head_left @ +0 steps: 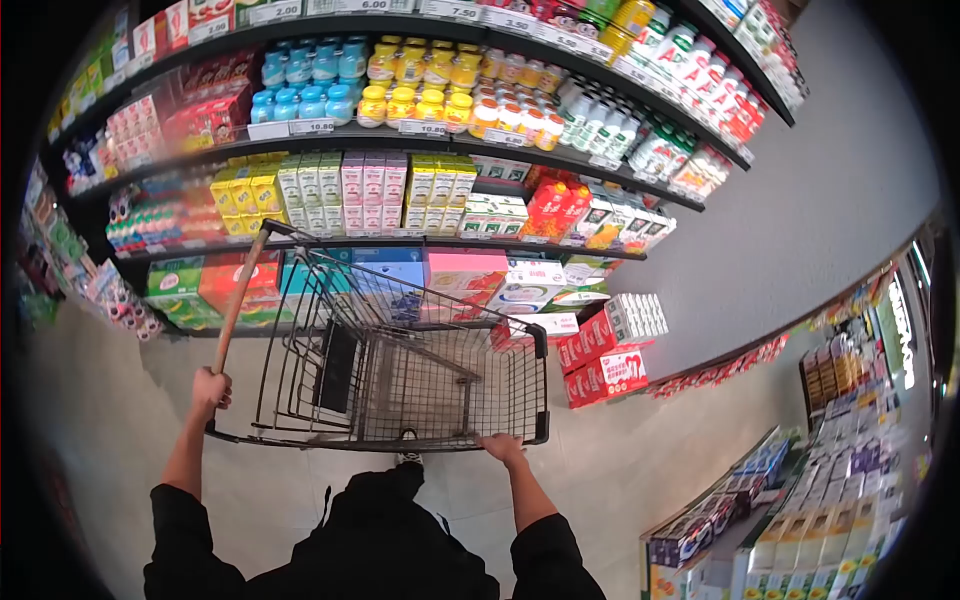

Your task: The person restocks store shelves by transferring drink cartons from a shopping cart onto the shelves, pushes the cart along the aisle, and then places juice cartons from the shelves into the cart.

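Observation:
A wire shopping cart (545, 398) stands sideways in front of me, with only its bare wire grid visible inside the basket. My left hand (211, 389) is wrapped round the near end of the cart's brownish push handle (242, 297). On the near side rim, toward the cart's front right corner, my right hand (502, 447) is closed over the rail. A dark panel (337, 368) is fixed at the child-seat part of the cart.
Shelves (330, 140) of bottled and boxed drinks curve beyond the cart. Red and white cartons (606, 376) are stacked on the floor off its front right corner. At lower right stands a display of boxed goods (820, 510). A grey wall (790, 190) rises at right.

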The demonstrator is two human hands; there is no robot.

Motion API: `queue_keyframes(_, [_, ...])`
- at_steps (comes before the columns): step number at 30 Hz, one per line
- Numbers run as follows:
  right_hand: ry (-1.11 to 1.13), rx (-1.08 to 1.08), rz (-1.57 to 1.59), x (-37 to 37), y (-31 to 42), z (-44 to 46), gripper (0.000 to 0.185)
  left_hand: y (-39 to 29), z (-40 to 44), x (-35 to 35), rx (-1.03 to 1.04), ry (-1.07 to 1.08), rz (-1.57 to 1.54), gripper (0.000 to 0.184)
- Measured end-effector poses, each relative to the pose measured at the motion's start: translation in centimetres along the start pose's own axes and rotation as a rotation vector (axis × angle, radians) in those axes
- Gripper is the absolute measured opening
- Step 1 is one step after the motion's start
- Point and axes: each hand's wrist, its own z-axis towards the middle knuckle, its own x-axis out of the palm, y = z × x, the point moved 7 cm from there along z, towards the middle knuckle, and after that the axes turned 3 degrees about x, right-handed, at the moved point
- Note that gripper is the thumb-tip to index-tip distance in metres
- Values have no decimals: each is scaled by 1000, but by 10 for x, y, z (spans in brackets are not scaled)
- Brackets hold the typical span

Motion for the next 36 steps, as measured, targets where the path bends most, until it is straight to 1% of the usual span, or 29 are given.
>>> queue_keyframes(1, [3,1,-20,-4,-3,2,61,-8,-6,5,26,-8,12,9])
queue_keyframes(3, [-62,-1,0,-18,-7,6,53,-20,-16,14,11,-2,1,9])
queue_keyframes(4, [-80,-40,-17,-26,-4,1,52,-28,-21,19,13,10,1,9])
queue_keyframes(5, [-181,51,-43,-34,-7,-5,49,-34,-26,24,18,22,1,10])
queue_keyframes(7, [-255,122,-6,-44,-8,-14,44,-39,-31,33,18,18,-3,10])
queue_keyframes(8, [-250,113,-14,-46,-6,-12,44,-42,-31,36,29,28,5,11])
queue_keyframes(10, [-391,211,98,-59,-16,-13,40,-38,-26,42,15,28,2,11])
queue_keyframes(11, [-383,221,96,-65,-19,-10,40,-37,-25,49,7,40,0,11])
queue_keyframes(13, [-425,302,249,-75,-26,-15,38,-41,-31,58,15,41,4,11])
queue_keyframes(14, [-488,321,260,-78,-29,-15,35,-45,-33,57,36,26,-8,10])
queue_keyframes(15, [-475,324,267,-75,-30,-12,35,-44,-33,58,36,24,6,10])
queue_keyframes(18, [-537,359,218,-85,-40,-1,30,-47,-38,69,19,-46,56,8])
queue_keyframes(19, [-524,379,222,-84,-47,0,30,-47,-39,75,16,-33,75,8])
queue_keyframes(21, [-601,364,255,-89,-51,1,30,-51,-38,76,73,-85,158,10])
queue_keyframes(22, [-590,358,244,-87,-56,4,31,-50,-36,78,80,-79,174,10])
queue_keyframes(24, [-596,346,250,-85,-66,11,30,-50,-35,81,87,-158,267,14])
queue_keyframes(26, [-605,317,240,-92,-72,21,30,-50,-39,89,83,-181,276,16])
queue_keyframes(29, [-557,359,223,-101,-78,23,29,-57,-50,97,48,-212,328,16])
queue_keyframes(31, [-567,338,243,-120,-79,23,29,-56,-56,110,-39,-151,209,14])
queue_keyframes(32, [-573,332,254,-124,-83,30,29,-51,-56,116,-47,-93,132,11])
queue_keyframes(36, [-597,292,231,-150,-90,51,28,-60,-70,140,-74,-48,50,12])
